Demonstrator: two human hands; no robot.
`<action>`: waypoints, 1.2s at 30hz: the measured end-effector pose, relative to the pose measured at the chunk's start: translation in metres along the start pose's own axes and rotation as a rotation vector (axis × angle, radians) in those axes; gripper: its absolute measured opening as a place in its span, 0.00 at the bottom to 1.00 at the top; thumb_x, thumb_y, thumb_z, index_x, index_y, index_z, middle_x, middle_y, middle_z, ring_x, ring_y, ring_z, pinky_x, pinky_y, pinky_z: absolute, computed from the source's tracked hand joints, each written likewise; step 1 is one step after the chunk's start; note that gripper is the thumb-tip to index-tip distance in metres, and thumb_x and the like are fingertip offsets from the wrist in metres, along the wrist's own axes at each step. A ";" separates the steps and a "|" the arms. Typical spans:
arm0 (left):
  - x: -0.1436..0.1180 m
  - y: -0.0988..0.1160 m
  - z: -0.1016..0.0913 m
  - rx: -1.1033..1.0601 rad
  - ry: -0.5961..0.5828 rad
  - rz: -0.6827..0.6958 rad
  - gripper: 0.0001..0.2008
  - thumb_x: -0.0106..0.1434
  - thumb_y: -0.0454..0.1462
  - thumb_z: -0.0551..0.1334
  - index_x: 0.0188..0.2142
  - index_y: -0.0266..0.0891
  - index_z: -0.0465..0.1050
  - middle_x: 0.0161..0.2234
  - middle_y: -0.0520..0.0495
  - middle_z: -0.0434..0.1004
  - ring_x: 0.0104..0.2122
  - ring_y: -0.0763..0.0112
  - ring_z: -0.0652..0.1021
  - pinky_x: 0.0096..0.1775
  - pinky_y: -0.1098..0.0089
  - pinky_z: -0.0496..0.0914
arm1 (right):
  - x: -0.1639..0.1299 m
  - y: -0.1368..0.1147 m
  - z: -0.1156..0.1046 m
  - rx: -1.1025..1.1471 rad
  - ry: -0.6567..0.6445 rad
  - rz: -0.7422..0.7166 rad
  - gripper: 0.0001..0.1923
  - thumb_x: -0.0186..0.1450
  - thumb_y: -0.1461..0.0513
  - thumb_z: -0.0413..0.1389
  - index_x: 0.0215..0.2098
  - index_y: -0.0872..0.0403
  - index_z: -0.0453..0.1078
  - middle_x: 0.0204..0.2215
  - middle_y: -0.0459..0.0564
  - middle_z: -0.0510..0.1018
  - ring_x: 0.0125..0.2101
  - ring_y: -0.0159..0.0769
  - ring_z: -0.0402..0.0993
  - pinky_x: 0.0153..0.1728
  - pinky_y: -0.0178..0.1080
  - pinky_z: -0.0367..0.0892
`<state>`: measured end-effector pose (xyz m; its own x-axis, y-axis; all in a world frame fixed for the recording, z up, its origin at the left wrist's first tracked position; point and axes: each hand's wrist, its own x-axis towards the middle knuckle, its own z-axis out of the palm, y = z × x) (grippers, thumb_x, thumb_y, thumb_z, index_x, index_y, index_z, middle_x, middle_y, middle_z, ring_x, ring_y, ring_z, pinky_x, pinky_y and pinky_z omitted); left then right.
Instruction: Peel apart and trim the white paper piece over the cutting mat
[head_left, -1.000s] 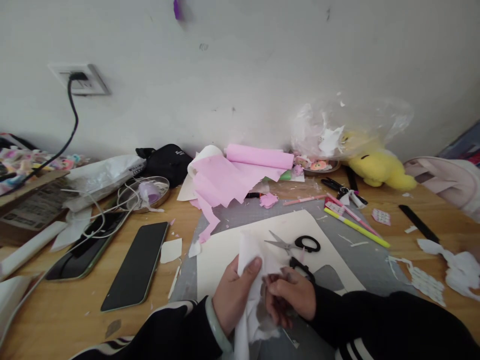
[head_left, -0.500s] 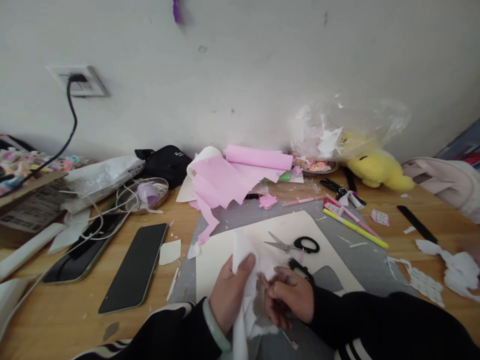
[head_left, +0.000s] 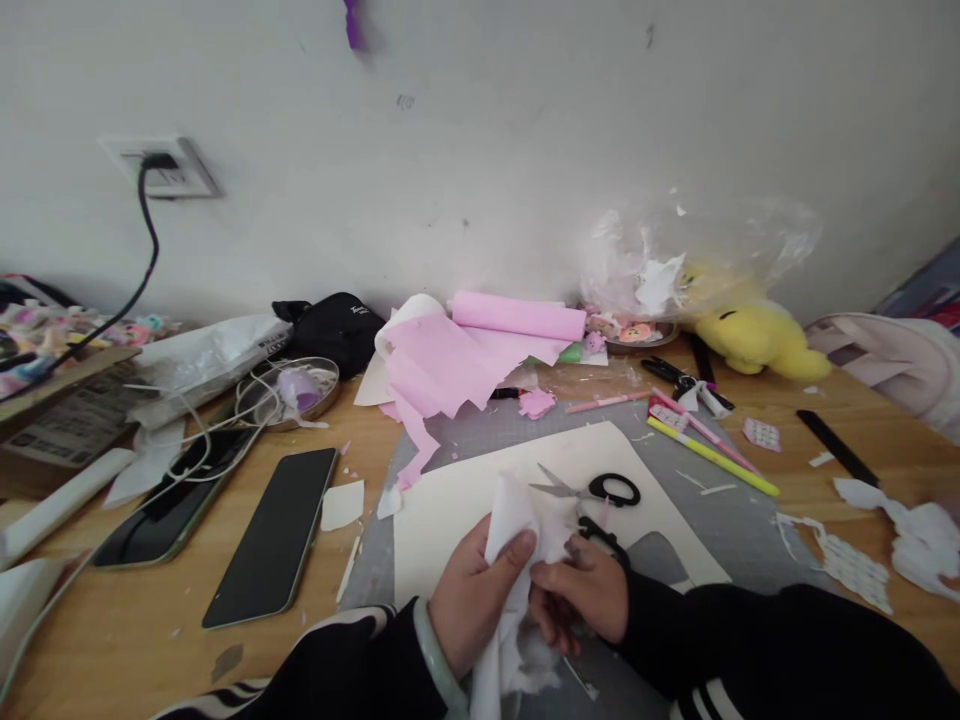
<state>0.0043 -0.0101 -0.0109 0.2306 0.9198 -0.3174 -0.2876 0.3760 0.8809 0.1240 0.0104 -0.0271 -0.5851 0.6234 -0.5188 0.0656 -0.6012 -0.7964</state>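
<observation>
White paper (head_left: 517,520): held above the near edge of the desk, between both hands, in front of the cream sheet.
Long axis: runs near to far, upper end pointing away toward the wall, lower end hanging down between the sleeves.
Look: thin, crumpled, soft folds at the top, ragged cut edges low down; plain white, slightly translucent.
Left hand (head_left: 469,590): closed on the paper's left side, thumb pressed over the front, fingers wrapped behind; pale bangle at the wrist.
Right hand (head_left: 581,595): pinching the paper's right edge, fingertips curled in tight, just beside the left thumb.
Scissors (head_left: 589,490): black-handled, lying flat just beyond the hands, blades pointing left, handles right.
Cream sheet (head_left: 450,500): spread on the grey cutting mat (head_left: 720,500), under the scissors.
Pink paper roll (head_left: 517,315): far side near the wall, partly unrolled toward the left.
Phones (head_left: 274,535): two, dark screens up, left of the mat, side by side.
Yellow plush toy (head_left: 757,335): far right, beside a clear plastic bag (head_left: 697,250).
Pens (head_left: 712,455): right of the cream sheet, slanting near-right.
</observation>
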 end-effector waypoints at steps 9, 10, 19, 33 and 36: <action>0.001 0.000 0.001 -0.026 0.081 0.008 0.17 0.53 0.43 0.55 0.39 0.34 0.63 0.25 0.47 0.74 0.20 0.71 0.72 0.24 0.72 0.65 | 0.004 0.001 -0.001 0.088 -0.051 0.033 0.04 0.41 0.61 0.42 0.15 0.56 0.53 0.06 0.44 0.66 0.05 0.26 0.57 0.04 0.27 0.51; 0.001 0.000 0.001 -0.028 0.096 0.011 0.17 0.53 0.43 0.56 0.38 0.34 0.64 0.27 0.46 0.74 0.22 0.70 0.73 0.24 0.72 0.65 | 0.004 0.000 -0.001 0.088 -0.066 0.034 0.05 0.41 0.61 0.41 0.15 0.56 0.53 0.06 0.44 0.66 0.05 0.26 0.57 0.04 0.27 0.51; 0.002 0.005 -0.001 -0.044 0.195 0.045 0.19 0.48 0.44 0.59 0.36 0.33 0.67 0.30 0.44 0.74 0.28 0.65 0.74 0.27 0.71 0.66 | -0.001 -0.005 -0.001 0.085 -0.220 -0.004 0.03 0.40 0.65 0.42 0.16 0.56 0.51 0.07 0.41 0.67 0.05 0.24 0.56 0.04 0.25 0.52; -0.001 0.001 0.002 -0.005 0.035 -0.001 0.19 0.50 0.45 0.57 0.38 0.34 0.66 0.15 0.51 0.70 0.18 0.68 0.72 0.22 0.72 0.64 | 0.002 0.004 -0.004 -0.005 -0.024 -0.010 0.13 0.47 0.58 0.46 0.11 0.59 0.57 0.07 0.44 0.64 0.06 0.24 0.58 0.06 0.27 0.53; -0.001 0.001 0.003 -0.006 0.037 0.005 0.19 0.51 0.44 0.57 0.39 0.34 0.66 0.13 0.52 0.69 0.17 0.69 0.72 0.22 0.71 0.65 | 0.002 0.004 -0.003 0.040 -0.024 -0.008 0.10 0.47 0.59 0.46 0.14 0.57 0.55 0.07 0.43 0.65 0.06 0.25 0.59 0.05 0.27 0.52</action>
<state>0.0063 -0.0109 -0.0090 0.1946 0.9252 -0.3259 -0.2942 0.3720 0.8804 0.1257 0.0107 -0.0324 -0.6044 0.6163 -0.5048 0.0291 -0.6161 -0.7871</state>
